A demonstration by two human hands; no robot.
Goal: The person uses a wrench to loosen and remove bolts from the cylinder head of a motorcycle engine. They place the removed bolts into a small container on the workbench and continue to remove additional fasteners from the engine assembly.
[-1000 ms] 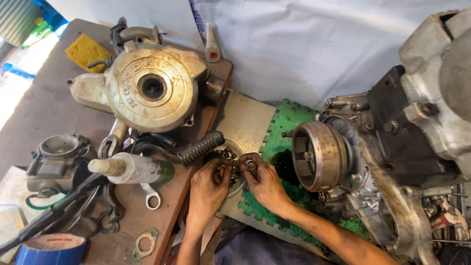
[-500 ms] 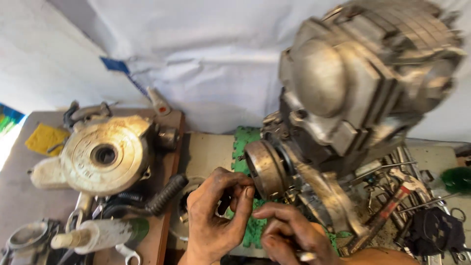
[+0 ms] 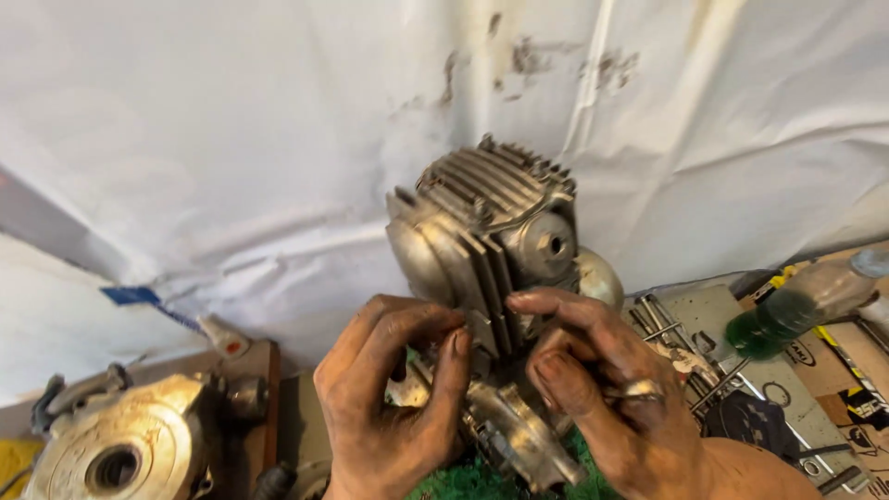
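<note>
Hands, left (image 3: 394, 398) and right (image 3: 602, 389), fingers curled around nothing discernible, before finned engine (image 3: 491, 231)

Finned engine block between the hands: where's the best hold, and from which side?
Probably low on the finned engine, one side each: left hand on the left face, right hand on the right. The finned top narrows and its ribs are thin edges; the lower casing offers a broader body.
</note>
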